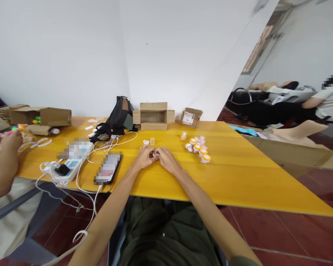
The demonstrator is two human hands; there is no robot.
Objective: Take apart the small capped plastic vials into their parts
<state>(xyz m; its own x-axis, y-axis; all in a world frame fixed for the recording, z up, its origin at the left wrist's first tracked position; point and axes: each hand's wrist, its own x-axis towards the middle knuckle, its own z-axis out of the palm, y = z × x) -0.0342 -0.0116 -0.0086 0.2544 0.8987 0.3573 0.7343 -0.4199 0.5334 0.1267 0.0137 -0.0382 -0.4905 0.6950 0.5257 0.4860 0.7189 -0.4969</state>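
Observation:
My left hand [145, 156] and my right hand [165, 157] rest together on the yellow table [238, 177], fingers curled round one small pale object [155, 154] pinched between them; I cannot make out what it is. Just beyond my hands stand a small clear cup [152, 140] and a tiny white patterned piece [145, 142]. To the right sits a cluster of several small clear jars with orange lids [198, 146].
A phone [108, 168] and a white power strip with cables [68, 169] lie at the left. A black bag [116, 118] and open cardboard boxes [153, 116] stand at the back. Another person's hand [8, 144] works at far left; a person sits at far right.

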